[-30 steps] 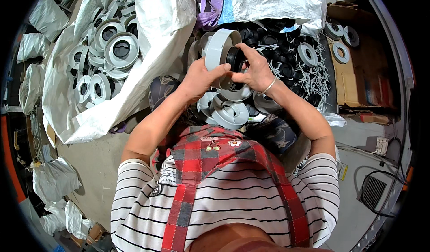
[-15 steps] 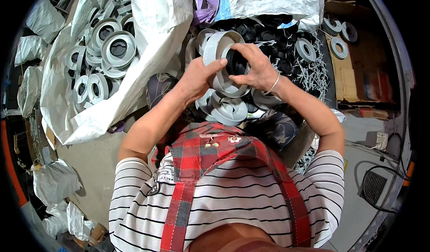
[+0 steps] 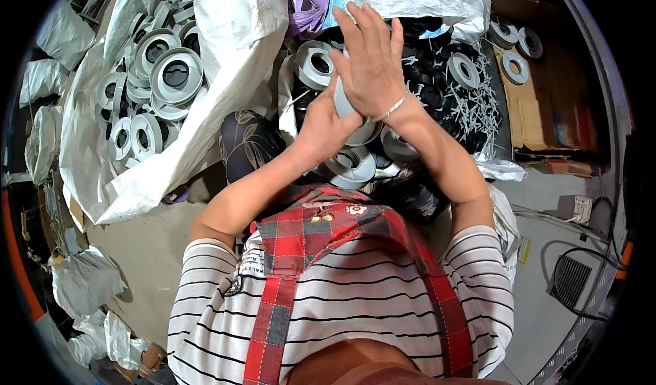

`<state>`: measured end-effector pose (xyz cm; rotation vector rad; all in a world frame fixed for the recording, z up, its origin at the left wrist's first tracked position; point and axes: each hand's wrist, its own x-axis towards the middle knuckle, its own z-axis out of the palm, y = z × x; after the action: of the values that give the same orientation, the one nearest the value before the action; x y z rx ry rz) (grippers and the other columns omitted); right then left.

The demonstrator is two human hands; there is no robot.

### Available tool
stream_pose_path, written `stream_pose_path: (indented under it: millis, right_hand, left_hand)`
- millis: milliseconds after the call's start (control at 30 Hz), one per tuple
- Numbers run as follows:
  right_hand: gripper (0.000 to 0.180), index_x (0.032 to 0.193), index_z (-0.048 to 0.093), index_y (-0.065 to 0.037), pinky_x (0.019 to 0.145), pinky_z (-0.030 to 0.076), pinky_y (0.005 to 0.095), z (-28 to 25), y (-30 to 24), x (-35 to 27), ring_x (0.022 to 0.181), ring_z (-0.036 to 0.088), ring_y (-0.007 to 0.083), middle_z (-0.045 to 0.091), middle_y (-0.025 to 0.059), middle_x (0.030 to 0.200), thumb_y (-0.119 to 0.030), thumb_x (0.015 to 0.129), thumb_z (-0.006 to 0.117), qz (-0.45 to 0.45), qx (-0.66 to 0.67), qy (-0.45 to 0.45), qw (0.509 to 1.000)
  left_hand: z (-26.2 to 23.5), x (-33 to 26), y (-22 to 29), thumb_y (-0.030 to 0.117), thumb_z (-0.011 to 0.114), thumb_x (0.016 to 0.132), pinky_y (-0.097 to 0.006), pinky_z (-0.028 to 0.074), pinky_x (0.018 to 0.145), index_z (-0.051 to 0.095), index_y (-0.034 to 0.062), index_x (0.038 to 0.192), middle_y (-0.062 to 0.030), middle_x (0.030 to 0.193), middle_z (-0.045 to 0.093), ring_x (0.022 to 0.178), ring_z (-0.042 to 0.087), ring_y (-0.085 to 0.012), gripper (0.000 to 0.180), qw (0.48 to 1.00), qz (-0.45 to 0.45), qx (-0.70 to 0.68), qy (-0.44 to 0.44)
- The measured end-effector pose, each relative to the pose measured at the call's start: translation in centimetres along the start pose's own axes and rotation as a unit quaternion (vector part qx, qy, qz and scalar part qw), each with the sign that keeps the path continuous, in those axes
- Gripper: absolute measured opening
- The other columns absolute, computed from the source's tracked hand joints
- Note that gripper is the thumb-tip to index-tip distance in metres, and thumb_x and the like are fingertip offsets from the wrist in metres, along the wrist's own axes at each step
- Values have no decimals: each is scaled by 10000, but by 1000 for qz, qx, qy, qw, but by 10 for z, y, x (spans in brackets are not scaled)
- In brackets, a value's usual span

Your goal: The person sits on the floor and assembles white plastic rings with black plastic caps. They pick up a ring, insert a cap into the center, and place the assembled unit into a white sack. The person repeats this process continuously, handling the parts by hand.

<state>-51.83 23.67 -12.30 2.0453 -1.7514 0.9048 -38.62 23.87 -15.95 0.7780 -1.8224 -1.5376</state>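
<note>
My left hand (image 3: 322, 130) grips a light grey plastic ring part (image 3: 343, 103) by its side, its fingers partly hidden behind it. Against the ring's other side lies my right hand (image 3: 374, 70), open, with fingers stretched upward and its back toward me. Together the hands cover most of the part, and its inside does not show. Just beyond my left hand sits another grey flanged ring (image 3: 316, 65). More such rings (image 3: 351, 167) lie below the hands, close to my knees. Right of my right hand, black round plastic parts (image 3: 432, 96) are heaped.
At the left, a large white sack (image 3: 239, 36) stands open with many grey rings with black centres (image 3: 176, 74) inside. Small pale plastic sticks (image 3: 475, 104) are strewn beside the black parts. A cardboard box (image 3: 526, 122), loose rings (image 3: 514, 67) and a black cable (image 3: 557, 275) are at the right.
My right hand has let go of the black insert in the ring and now lies flat with fingers stretched. The ring has turned edge-on, still in my left hand.
</note>
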Motion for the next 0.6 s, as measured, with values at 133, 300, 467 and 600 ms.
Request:
stream_pose_path:
  millis: [133, 300, 467, 600]
  right_hand:
    - [551, 1378, 332, -103, 1009, 176, 575, 14, 13, 6, 1265, 322, 325, 390, 139, 1338, -221, 869, 507, 5, -90, -43, 995]
    - [478, 1300, 438, -115, 984, 200, 610, 36, 76, 9, 1253, 358, 331, 457, 134, 1314, -194, 837, 528, 38, -267, -67, 961]
    - [198, 949, 611, -45, 802, 453, 382, 36, 122, -8, 899, 577, 324, 627, 156, 909, -200, 831, 576, 107, -37, -45, 993]
    - [244, 747, 630, -31, 556, 448, 370, 34, 110, -12, 565, 542, 307, 564, 133, 604, -260, 830, 632, 193, 76, -19, 978]
  left_hand:
    - [-3, 8, -27, 152, 602, 794, -258, 441, 849, 241, -81, 1383, -183, 1077, 598, 934, 579, -129, 729, 1000, -12, -21, 10]
    - [-7, 0, -21, 157, 607, 795, -257, 449, 832, 264, -77, 1379, -206, 1132, 583, 942, 574, -127, 716, 999, -48, 3, 16]
    - [-20, 5, -31, 191, 650, 789, -265, 456, 840, 288, -66, 1375, -204, 1106, 599, 940, 579, -137, 735, 999, -3, 24, 38]
    - [-49, 15, -1, 230, 674, 787, -289, 472, 820, 391, -36, 1330, -180, 1045, 625, 934, 599, -178, 667, 989, -50, 99, 94]
